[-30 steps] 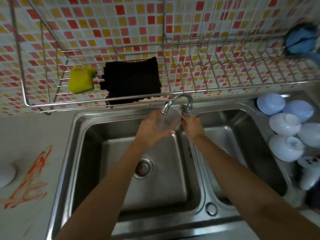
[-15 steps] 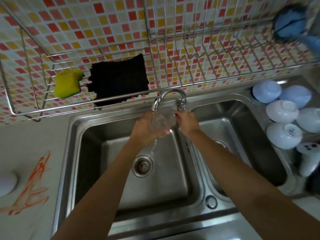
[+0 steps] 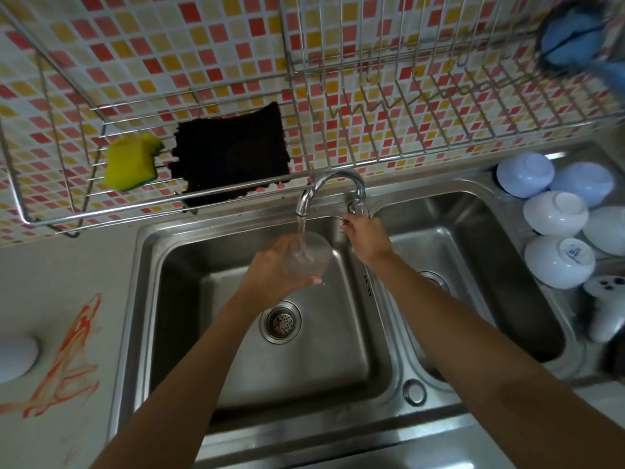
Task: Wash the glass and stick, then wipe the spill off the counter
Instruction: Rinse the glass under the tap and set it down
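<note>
Spill (image 3: 64, 360), orange and streaky, lies on the counter (image 3: 67, 265) at far left, just beside a white object (image 3: 15, 357) at the frame edge. I see the yellow sponge (image 3: 132, 162) and black cloth (image 3: 233, 157) on the wire rack (image 3: 389, 106) above. Half a second ago only a thin trickle fell; now a full stream runs from the faucet (image 3: 329, 187) into the glass (image 3: 309, 255), and the glass sits lower in the left basin (image 3: 294, 333). My left hand (image 3: 274, 272) grips the glass from its left side, above the drain. My right hand (image 3: 363, 236) stays with its fingertips pinching the faucet handle (image 3: 357, 207). The right basin (image 3: 473, 265) lies open beyond it. White bowls (image 3: 554, 231) crowd the right rim. I cannot find the stick.
</note>
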{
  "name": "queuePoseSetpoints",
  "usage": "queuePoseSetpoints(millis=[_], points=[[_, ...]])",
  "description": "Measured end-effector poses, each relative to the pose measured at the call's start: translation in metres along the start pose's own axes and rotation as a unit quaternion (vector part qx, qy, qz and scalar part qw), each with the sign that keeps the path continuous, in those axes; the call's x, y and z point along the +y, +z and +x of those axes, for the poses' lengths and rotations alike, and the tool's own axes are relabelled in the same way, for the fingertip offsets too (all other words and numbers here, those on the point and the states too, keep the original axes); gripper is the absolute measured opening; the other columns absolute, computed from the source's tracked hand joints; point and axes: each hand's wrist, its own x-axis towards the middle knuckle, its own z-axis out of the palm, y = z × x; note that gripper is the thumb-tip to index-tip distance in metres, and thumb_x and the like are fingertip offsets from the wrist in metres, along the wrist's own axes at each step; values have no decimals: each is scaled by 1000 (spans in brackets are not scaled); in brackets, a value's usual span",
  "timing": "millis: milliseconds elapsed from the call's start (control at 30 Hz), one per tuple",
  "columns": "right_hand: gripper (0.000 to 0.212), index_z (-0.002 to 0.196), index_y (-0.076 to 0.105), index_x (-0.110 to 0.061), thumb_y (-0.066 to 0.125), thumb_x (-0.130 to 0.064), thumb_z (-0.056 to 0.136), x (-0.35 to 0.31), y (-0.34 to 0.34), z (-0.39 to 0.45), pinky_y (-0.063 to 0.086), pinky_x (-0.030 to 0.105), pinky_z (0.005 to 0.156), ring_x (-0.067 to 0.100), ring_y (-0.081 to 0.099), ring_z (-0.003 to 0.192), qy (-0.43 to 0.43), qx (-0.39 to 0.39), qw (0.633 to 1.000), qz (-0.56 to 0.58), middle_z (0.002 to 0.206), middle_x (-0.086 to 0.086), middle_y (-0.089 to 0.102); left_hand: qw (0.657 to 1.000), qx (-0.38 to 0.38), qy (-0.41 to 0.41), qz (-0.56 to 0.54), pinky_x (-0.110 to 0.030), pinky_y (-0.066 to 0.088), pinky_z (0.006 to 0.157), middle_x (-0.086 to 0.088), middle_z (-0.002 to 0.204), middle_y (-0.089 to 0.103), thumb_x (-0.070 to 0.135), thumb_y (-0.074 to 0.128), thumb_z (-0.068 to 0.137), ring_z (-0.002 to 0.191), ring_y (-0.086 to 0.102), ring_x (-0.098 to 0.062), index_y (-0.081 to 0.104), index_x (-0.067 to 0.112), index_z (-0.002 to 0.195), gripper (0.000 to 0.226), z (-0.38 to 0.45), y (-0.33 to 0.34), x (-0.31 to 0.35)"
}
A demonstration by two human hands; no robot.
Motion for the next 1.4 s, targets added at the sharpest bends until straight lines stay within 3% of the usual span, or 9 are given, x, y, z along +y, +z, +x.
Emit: queuePoseSetpoints(millis=[100, 233, 400, 600, 767, 867, 1000, 1200, 1400], points=[[23, 117, 66, -12, 55, -18, 97, 1, 1, 0, 55, 45, 87, 33, 67, 91, -1, 1, 1000, 4, 101, 18, 70, 999, -32, -6, 21, -17, 44, 79, 16, 106, 62, 46, 87, 58, 97, 61, -8, 52, 34, 125, 78, -5, 1, -7], [23, 116, 66, -12, 54, -18, 98, 0, 0, -1, 55, 45, 87, 33, 66, 91, 1, 5, 1000, 5, 101, 19, 69, 1000, 13, -22, -14, -22, 50, 87, 19, 110, 60, 46, 87, 57, 101, 60, -5, 50, 37, 126, 79, -3, 0, -9], [24, 119, 64, -13, 53, -21, 98, 1, 2, 0, 55, 46, 85, 34, 66, 90, 0, 9, 1000, 12, 101, 19, 69, 1000, 16, 4, -14, -27, 51, 91, 11, 111, 60, 43, 88, 58, 102, 59, -10, 51, 28, 127, 80, 2, 2, 1], [26, 115, 61, -12, 43, -24, 103, 14, -2, -7, 42, 22, 68, 24, 66, 80, 67, 105, 985, 122, 94, 12, 70, 999, 24, 33, 16, -29, 47, 94, 3, 124, 55, 39, 88, 60, 111, 53, -14, 46, 27, 135, 88, 2, 13, 2], [23, 112, 61, -15, 42, -24, 103, 11, 1, -6, 60, 46, 70, 24, 69, 87, 114, 110, 961, 225, 94, 5, 65, 999, 25, 17, 30, -31, 50, 92, 6, 127, 45, 34, 87, 61, 110, 55, -14, 45, 33, 135, 85, -3, 19, -10], [24, 116, 60, -15, 43, -25, 102, 8, 1, -9, 61, 46, 66, 24, 71, 82, 116, 114, 960, 230, 100, 5, 64, 999, 23, 4, 36, -32, 50, 90, 3, 122, 43, 30, 86, 61, 105, 56, -19, 46, 37, 129, 80, -5, 25, -19], [26, 123, 59, -18, 43, -23, 102, 14, 0, -13, 61, 44, 66, 25, 71, 80, 109, 109, 961, 229, 111, 9, 66, 988, 25, -39, 149, -39, 41, 99, -2, 126, 40, 41, 81, 63, 114, 44, -26, 43, 39, 133, 80, -8, 34, -34], [34, 132, 57, -16, 41, -25, 103, 22, 3, -34, 55, 30, 74, 20, 70, 83, 97, 131, 970, 179, 99, 6, 70, 952, -16, -65, 297, -36, 32, 101, -3, 129, 36, 46, 75, 73, 119, 36, -22, 35, 37, 142, 81, -17, 47, -54], [32, 128, 60, -6, 48, -16, 100, 39, 35, -89, 50, 30, 87, 29, 68, 98, 13, 122, 988, 91, 114, 15, 69, 900, -17, -27, 435, -38, 35, 96, -5, 133, 37, 27, 72, 78, 118, 39, -24, 34, 35, 141, 74, -22, 54, -62]])
